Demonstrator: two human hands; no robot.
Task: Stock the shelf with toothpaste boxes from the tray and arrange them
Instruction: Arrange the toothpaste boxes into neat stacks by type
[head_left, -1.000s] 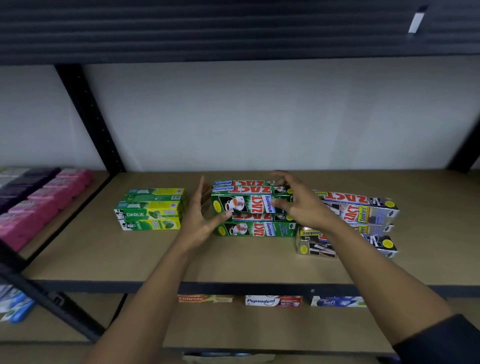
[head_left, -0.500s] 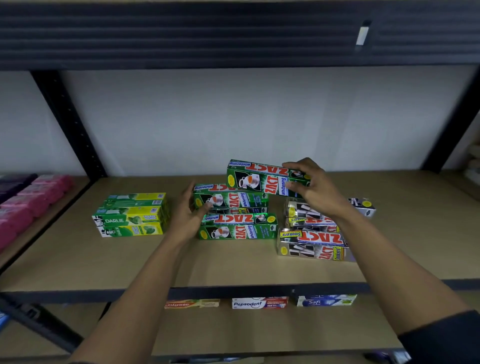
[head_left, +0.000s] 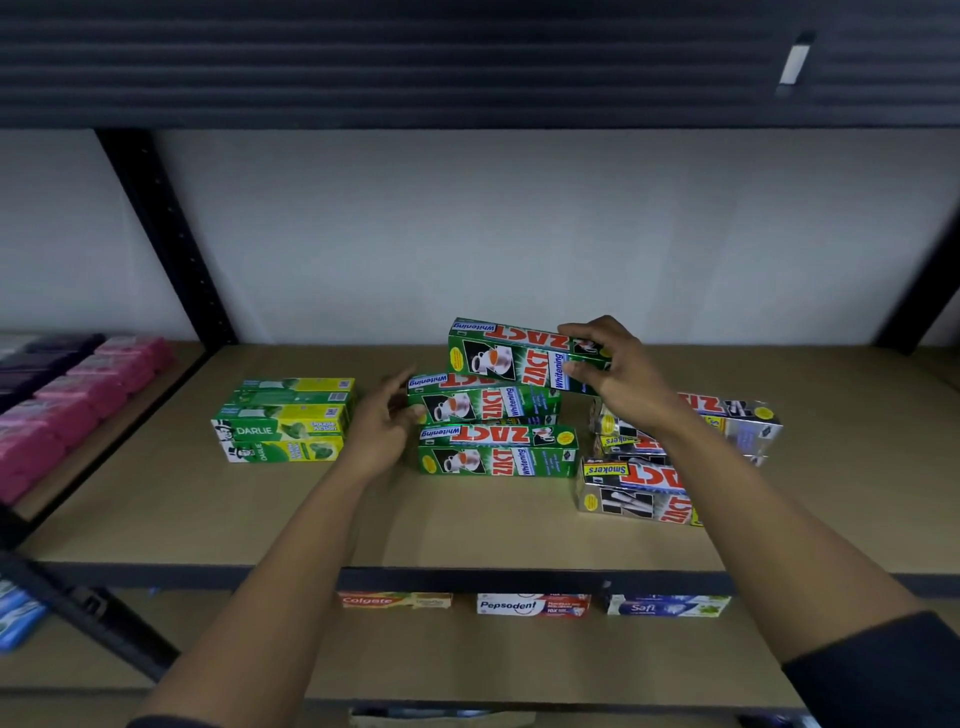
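Observation:
My right hand (head_left: 618, 379) grips the right end of a green Zact Whitening box (head_left: 511, 356) and holds it lifted and tilted above the green Zact stack (head_left: 493, 431) in the middle of the wooden shelf (head_left: 467, 525). Fingers apart, my left hand (head_left: 382, 428) touches the left end of that stack's upper box. Silver Zact Smokers boxes (head_left: 639, 488) lie in a loose pile to the right, partly hidden by my right forearm. A neat stack of green and yellow Darlie boxes (head_left: 285, 421) sits to the left.
Pink and dark packs (head_left: 78, 389) fill the neighbouring shelf bay on the left, behind a black upright post (head_left: 166, 234). On the shelf below lie Colgate (head_left: 395, 601), Pepsodent (head_left: 532, 605) and Safi (head_left: 667, 605) boxes. A dark shelf runs overhead.
My right hand has lifted the top green Zact box off the stack and raised it. My left hand shifted onto the stack's left end.

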